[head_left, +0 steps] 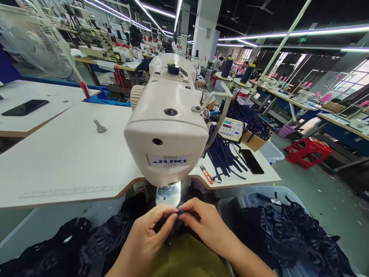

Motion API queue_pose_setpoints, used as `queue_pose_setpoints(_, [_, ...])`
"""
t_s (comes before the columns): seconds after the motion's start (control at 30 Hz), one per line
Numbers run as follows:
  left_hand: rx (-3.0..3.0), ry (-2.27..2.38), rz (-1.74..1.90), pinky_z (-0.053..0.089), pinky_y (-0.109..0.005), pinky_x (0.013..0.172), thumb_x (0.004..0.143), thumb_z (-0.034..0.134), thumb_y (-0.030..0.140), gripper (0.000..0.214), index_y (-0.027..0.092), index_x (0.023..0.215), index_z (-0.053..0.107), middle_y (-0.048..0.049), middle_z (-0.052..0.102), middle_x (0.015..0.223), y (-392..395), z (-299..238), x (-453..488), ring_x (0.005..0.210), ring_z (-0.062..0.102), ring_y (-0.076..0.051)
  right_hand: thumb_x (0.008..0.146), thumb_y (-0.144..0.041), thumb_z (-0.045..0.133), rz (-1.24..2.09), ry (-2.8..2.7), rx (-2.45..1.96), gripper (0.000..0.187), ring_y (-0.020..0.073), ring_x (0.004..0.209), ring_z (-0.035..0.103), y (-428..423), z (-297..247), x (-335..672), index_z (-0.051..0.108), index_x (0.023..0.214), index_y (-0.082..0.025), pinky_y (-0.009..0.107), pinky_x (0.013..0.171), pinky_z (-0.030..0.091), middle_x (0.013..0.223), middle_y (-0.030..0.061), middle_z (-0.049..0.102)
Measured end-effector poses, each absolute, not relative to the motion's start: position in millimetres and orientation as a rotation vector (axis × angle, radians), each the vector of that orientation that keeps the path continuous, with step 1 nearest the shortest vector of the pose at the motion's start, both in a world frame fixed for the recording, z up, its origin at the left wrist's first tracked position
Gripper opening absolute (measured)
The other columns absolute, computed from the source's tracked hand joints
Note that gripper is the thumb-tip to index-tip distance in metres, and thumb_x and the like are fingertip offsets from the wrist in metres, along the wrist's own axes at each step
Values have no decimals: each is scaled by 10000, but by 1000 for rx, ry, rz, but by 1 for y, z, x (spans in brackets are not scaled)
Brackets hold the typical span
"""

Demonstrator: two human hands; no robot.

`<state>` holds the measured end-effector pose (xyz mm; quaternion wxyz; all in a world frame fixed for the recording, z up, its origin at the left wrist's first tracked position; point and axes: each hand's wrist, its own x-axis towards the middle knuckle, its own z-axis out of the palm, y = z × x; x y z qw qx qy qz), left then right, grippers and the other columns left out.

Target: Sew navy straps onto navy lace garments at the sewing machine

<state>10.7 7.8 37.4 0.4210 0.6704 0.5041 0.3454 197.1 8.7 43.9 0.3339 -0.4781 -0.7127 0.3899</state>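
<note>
My left hand (152, 232) and my right hand (206, 227) meet just below the head of a cream sewing machine (167, 123). Both pinch a small piece of dark navy fabric (180, 212) between thumb and fingers, close to the machine's needle area (168, 194). More navy fabric (95, 242) is heaped in my lap on the left, over an olive-coloured cloth (187, 257).
A plastic bin (250, 194) full of navy pieces (288, 231) stands at the right. On the white table (63, 154) lie navy straps (223, 156), red snips (206, 174), a black phone (252, 161) and a control panel (231, 129). A fan (37, 42) stands far left, a red stool (307, 150) right.
</note>
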Motion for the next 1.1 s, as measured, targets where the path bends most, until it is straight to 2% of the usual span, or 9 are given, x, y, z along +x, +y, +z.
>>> queue_pose_setpoints(0.17, [1696,1356,768,428,-156,561,868,457,444,254,232,840,595,46,578,677,6,32,10,615,525,-93,881,-272,614,946,-1859,-1184,105,105,789,645,8,45,195,663,952,-212,170,726,470,869,-9,698])
queue_pose_setpoints(0.27, [1780,1395,779,413,-152,525,875,459,437,241,231,839,578,50,570,676,3,27,9,582,511,-84,885,-312,609,1042,-1859,-1115,134,111,751,652,6,41,192,672,938,-206,185,707,480,822,1,700])
queue_pose_setpoints(0.37, [1996,1279,857,418,-142,556,902,450,360,169,246,874,571,59,579,692,1,24,5,580,534,-66,916,-385,543,1361,-1705,-1082,210,103,622,643,7,33,192,623,919,-192,178,559,472,744,3,688])
queue_pose_setpoints(0.5, [2233,1158,898,409,-142,582,934,398,261,170,259,921,567,59,550,685,1,23,3,581,537,-55,920,-439,502,1676,-1491,-1052,262,106,529,622,10,29,193,508,1031,-202,157,404,410,746,4,690])
queue_pose_setpoints(0.7, [2203,1201,881,403,-154,547,936,378,265,199,228,816,532,48,523,650,0,22,10,538,503,-66,943,-338,457,1350,-1823,-1280,175,88,555,601,7,49,195,575,944,-209,168,518,461,733,-16,687])
queue_pose_setpoints(0.8, [2099,1213,786,412,-146,550,933,382,285,174,232,841,520,45,553,683,-2,25,11,563,524,-67,938,-260,436,1179,-1984,-1290,131,104,625,628,6,53,194,556,914,-214,180,579,450,694,-26,662])
queue_pose_setpoints(0.9, [2055,1194,720,417,-148,545,920,403,284,139,236,857,518,43,558,699,-1,31,11,576,518,-75,901,-222,447,1082,-1952,-1359,80,107,565,598,8,50,192,520,874,-205,187,532,425,631,-35,609])
queue_pose_setpoints(1.0, [2096,1065,762,458,-152,655,897,449,240,102,237,854,540,15,589,796,2,36,7,694,573,-86,921,-256,429,1235,-1823,-1315,74,91,531,577,10,46,193,481,899,-207,171,507,421,614,-52,572])
queue_pose_setpoints(1.1, [2204,984,886,473,-162,780,859,517,200,75,240,841,579,-39,603,1071,3,35,1,838,620,-95,959,-319,397,1485,-1785,-1185,140,75,519,556,14,48,196,478,948,-205,158,488,414,647,-55,559])
